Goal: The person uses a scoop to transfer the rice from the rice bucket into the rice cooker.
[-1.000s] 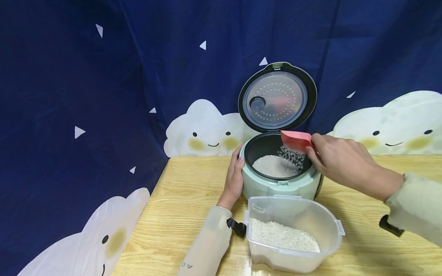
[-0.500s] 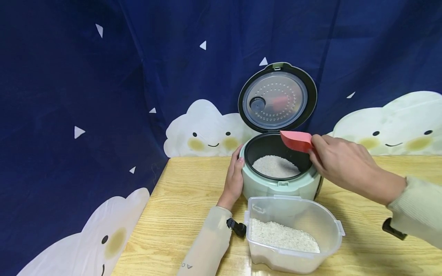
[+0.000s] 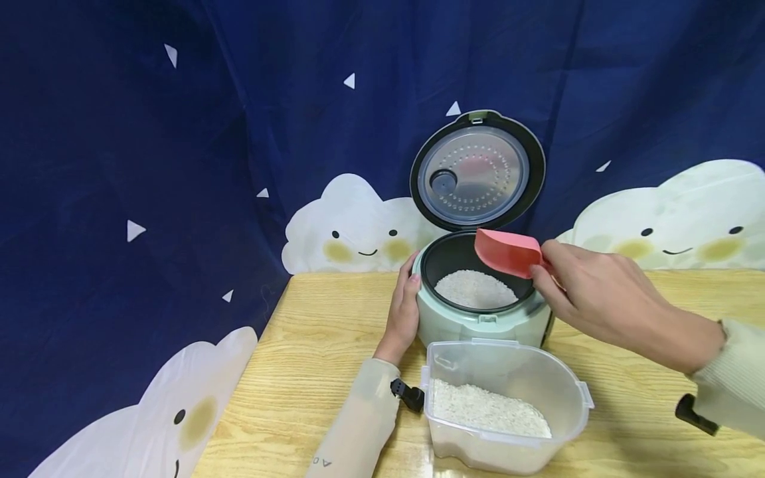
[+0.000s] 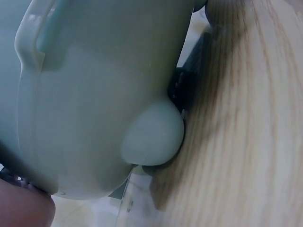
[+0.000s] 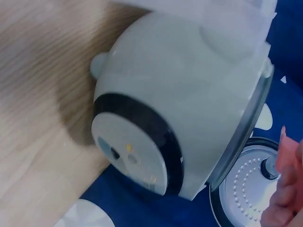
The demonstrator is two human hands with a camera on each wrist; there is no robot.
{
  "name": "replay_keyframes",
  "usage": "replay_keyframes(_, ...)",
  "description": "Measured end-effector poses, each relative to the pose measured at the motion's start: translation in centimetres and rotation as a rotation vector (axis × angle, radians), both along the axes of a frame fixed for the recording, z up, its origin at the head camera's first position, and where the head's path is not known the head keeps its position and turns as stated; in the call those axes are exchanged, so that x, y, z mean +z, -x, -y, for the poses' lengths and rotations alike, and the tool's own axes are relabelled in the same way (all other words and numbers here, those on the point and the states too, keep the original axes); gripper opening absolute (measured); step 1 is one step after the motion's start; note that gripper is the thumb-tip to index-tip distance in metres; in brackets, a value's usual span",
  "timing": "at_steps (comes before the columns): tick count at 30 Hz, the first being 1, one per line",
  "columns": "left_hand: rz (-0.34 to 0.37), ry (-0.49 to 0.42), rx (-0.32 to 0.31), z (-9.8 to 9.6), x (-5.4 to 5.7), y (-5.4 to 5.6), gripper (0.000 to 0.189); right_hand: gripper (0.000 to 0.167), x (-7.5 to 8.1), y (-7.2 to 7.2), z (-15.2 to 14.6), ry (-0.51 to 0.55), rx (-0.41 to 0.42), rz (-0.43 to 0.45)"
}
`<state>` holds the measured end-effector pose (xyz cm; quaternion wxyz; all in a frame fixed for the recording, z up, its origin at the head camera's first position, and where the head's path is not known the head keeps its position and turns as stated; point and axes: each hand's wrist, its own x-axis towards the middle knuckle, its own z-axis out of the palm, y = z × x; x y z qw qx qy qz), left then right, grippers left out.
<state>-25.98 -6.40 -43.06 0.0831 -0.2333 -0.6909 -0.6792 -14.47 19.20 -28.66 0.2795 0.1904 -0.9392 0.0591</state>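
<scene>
A pale green rice cooker (image 3: 466,326) stands on the table with its lid (image 3: 478,176) raised. White rice (image 3: 475,289) lies in its dark inner pot (image 3: 439,255). My right hand (image 3: 621,302) pinches the handle of a pink scoop (image 3: 508,252) above the right side of the pot; no rice falls from it. In the right wrist view, fingers (image 5: 284,194) hold the scoop by the raised lid. My left hand (image 3: 403,312) rests against the cooker's left side, its fingers along the wall. In front of the cooker is a clear plastic bin (image 3: 562,425) partly filled with rice.
The wooden table (image 3: 335,325) runs back to a dark blue curtain (image 3: 149,133) printed with white clouds, close behind the raised lid. The bin stands right before the cooker, beside my left forearm. A control panel (image 5: 132,151) shows on the cooker's side.
Rice was pouring from the scoop into the pot a second ago; the pouring has stopped. The scoop has tilted, and my right wrist has moved slightly right and down. The left hand stays against the cooker.
</scene>
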Motion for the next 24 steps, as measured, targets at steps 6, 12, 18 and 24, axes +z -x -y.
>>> replay_keyframes(6,0.015,0.007,0.003,0.0,0.1,-0.1,0.058,0.016,-0.1,-1.5,0.7,0.064,0.086,0.021)
replay_keyframes(12,0.014,0.007,-0.001,0.0,0.0,0.0,0.059,0.021,-0.2,-2.8,1.3,0.074,0.176,0.036)
replay_keyframes(18,0.003,-0.014,-0.013,0.0,-0.1,0.0,0.057,0.025,-0.2,-3.9,1.6,0.059,0.242,0.081)
replay_keyframes(24,-0.006,-0.014,0.003,0.0,-0.1,0.0,0.058,0.038,-0.1,-4.8,2.0,0.018,0.308,0.08)
